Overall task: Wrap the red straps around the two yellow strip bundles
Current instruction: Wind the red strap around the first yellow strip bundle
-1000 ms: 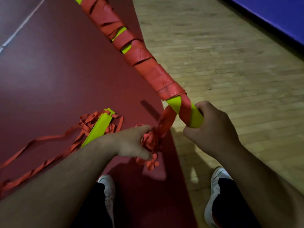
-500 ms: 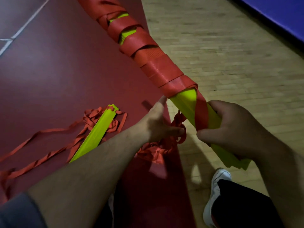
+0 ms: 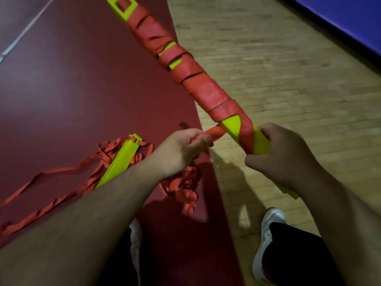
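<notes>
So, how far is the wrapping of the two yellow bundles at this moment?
Done: turns of the red strap cover most of the held yellow bundle, with some yellow gaps. In hand: the left hand grips the strap coming off the last turn, the right hand grips the bare near end. Left: that near end, and the second yellow bundle, lying unwrapped among loose straps on the maroon mat.

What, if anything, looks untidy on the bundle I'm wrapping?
The red strap on the held yellow bundle is wound unevenly: yellow gaps show midway along it. Loose strap lies tangled on the mat around the second bundle.
</notes>
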